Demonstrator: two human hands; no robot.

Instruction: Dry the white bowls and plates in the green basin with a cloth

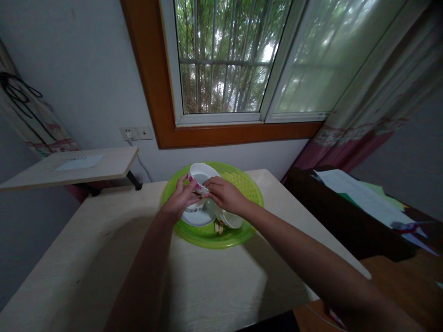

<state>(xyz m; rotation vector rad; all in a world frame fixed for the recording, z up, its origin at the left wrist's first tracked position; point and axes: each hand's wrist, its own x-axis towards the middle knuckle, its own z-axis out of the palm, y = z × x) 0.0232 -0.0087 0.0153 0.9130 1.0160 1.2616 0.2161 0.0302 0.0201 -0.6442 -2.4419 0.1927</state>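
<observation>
Over the upper-left part of the round tray, toward eleven o'clock if we take twelve as the window side, our hands meet at one flower-patterned bowl (210,171). Our left hand (182,199) is clamped on its near-left wall, thumb up by the rim and fingers reaching beneath; our right hand (226,191) has its fingers bent at the rim at about four o'clock, though we cannot tell whether they pinch the wall or something inside. The bowl leans, and a greyish patch within is too unclear to name. To handle it well, we think the left grip should carry the weight while the right fingers work lightly, with the bowl low over the tray so that a slip would cost little; its foot should clear the crockery below. Just under our hands, toward eight o'clock, a second bowl (194,207) appears to sit on a white plate (199,220). Toward four lies a tipped pale dish (232,220), with small tan pieces (218,228) just beside it near six. The green tray (214,242) bears all these; its bumpy yellow-green surface (247,185) shows at two. Beneath spreads the pale table (100,221), with a raised shelf (114,171) toward ten.
</observation>
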